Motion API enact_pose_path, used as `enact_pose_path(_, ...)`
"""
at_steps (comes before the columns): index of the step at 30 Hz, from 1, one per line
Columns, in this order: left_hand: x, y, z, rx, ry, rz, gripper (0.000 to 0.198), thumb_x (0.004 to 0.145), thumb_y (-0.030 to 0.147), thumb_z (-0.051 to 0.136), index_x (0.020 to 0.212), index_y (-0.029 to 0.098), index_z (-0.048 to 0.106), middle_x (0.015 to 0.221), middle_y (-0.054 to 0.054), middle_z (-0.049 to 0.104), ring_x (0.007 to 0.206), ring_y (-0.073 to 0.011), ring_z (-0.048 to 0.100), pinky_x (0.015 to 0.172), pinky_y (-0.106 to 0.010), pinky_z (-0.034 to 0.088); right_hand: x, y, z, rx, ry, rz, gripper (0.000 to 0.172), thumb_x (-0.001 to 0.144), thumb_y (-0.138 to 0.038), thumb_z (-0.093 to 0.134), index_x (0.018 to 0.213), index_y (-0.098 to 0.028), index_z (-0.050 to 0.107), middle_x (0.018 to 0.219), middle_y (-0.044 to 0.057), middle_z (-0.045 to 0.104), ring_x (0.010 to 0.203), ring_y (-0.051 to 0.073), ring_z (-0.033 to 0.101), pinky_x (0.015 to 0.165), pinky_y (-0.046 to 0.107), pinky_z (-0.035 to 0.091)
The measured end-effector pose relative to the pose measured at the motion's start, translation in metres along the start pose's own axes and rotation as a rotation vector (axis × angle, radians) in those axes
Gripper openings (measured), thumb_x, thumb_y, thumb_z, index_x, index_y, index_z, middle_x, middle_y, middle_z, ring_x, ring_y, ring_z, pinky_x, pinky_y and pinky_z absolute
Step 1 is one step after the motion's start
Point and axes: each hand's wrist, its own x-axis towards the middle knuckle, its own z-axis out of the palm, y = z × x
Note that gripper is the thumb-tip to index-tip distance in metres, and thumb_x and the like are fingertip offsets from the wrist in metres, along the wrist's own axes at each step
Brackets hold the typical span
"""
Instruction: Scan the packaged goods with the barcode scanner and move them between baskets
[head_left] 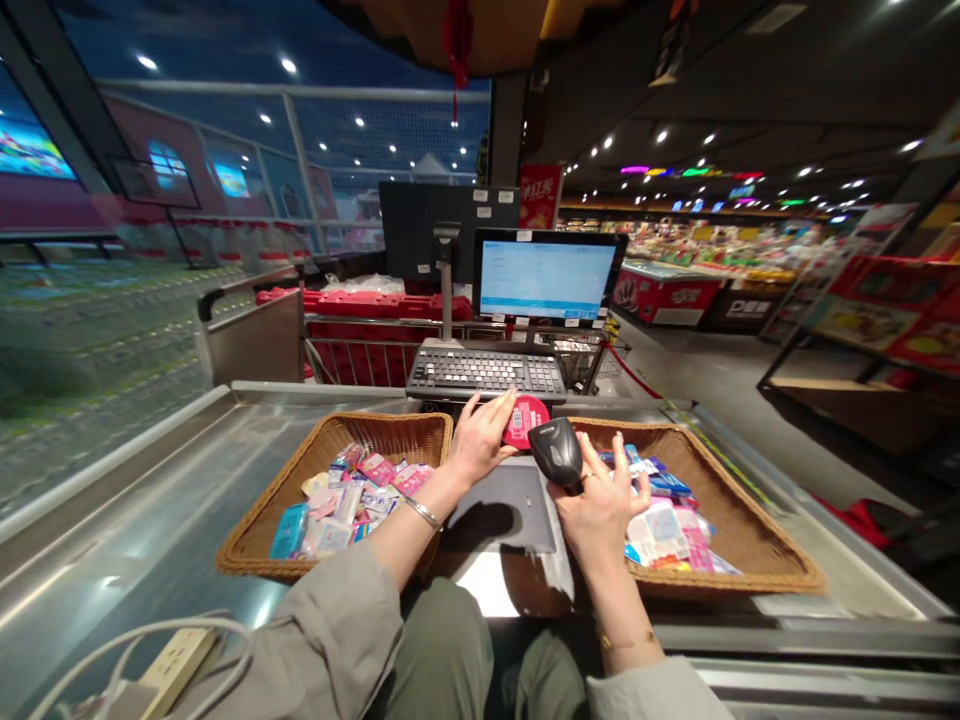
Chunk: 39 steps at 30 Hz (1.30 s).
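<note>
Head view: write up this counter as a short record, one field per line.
Left hand: holding a round red item
Right hand: holding a black scanner, its head close to the red item; contact unclear
Left basket: wicker, holding mixed small packets
Right basket: wicker, holding more packets, some blue or pink
Keyboard: beyond the hands
Screen: lit, behind the keyboard; text unreadable
Power strip: lower left, beside white cable

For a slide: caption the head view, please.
Left hand holds a red pack, right hand a scanner; baskets flank them.
</note>
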Motion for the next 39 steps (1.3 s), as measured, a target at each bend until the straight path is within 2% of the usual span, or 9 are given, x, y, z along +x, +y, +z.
enact_pose_path(4,0.014,0.019,0.010,-0.032,0.015,0.017,0.090,0.086,0.047,0.066,0.156,0.014,0.019,0.150,-0.019,0.047,0.135,-0.0271,0.050,0.119,-0.050,0.025,0.005,0.015,-0.009,-0.018,0.044,0.041,0.030,0.084,-0.045,0.056,0.095,-0.022,0.071,0.120,0.008,0.070,0.136,0.035,0.041,0.108,0.058,0.016)
enact_pose_path(13,0.037,0.054,0.027,-0.107,0.021,0.043,0.093,0.086,0.050,0.065,0.156,0.014,0.017,0.149,-0.019,0.048,0.135,-0.0271,0.050,0.119,-0.049,0.025,0.010,0.054,-0.026,-0.065,0.126,0.140,0.037,0.084,-0.053,0.057,0.101,-0.022,0.070,0.118,0.009,0.071,0.135,0.034,0.043,0.108,0.059,0.016)
enact_pose_path(18,0.046,0.075,0.041,-0.166,0.029,0.033,0.090,0.087,0.048,0.063,0.156,0.014,0.018,0.149,-0.020,0.047,0.136,-0.0279,0.048,0.119,-0.050,0.025,0.010,0.078,-0.031,-0.086,0.168,0.197,0.035,0.083,-0.052,0.058,0.089,-0.021,0.071,0.115,0.013,0.071,0.133,0.036,0.044,0.107,0.061,0.016)
enact_pose_path(24,0.055,0.099,0.060,-0.234,0.015,0.031,0.090,0.085,0.046,0.066,0.156,0.015,0.019,0.151,-0.018,0.046,0.136,-0.0274,0.048,0.120,-0.051,0.024,0.006,0.105,-0.036,-0.112,0.201,0.253,0.042,0.082,-0.054,0.057,0.101,-0.018,0.069,0.114,0.015,0.071,0.134,0.035,0.044,0.106,0.060,0.016)
enact_pose_path(28,0.057,0.109,0.073,-0.255,-0.006,0.014,0.093,0.083,0.041,0.070,0.156,0.015,0.019,0.151,-0.017,0.046,0.135,-0.0271,0.049,0.120,-0.051,0.024,0.003,0.124,-0.038,-0.156,0.189,0.294,0.042,0.083,-0.051,0.056,0.107,-0.019,0.068,0.114,0.015,0.071,0.134,0.036,0.043,0.106,0.061,0.014)
enact_pose_path(33,0.058,0.118,0.089,-0.285,-0.028,0.020,0.091,0.082,0.039,0.070,0.155,0.014,0.021,0.151,-0.019,0.045,0.136,-0.0292,0.048,0.119,-0.054,0.025,-0.001,0.142,-0.041,-0.180,0.212,0.322,0.039,0.082,-0.054,0.057,0.095,-0.020,0.070,0.114,0.014,0.071,0.134,0.037,0.043,0.107,0.060,0.015)
enact_pose_path(39,0.059,0.128,0.107,-0.309,-0.079,0.021,0.085,0.083,0.036,0.069,0.153,0.015,0.026,0.150,-0.018,0.046,0.137,-0.0293,0.047,0.117,-0.054,0.029,-0.004,0.156,-0.044,-0.186,0.199,0.344,0.042,0.082,-0.057,0.057,0.093,-0.019,0.069,0.114,0.015,0.071,0.135,0.037,0.043,0.107,0.060,0.015)
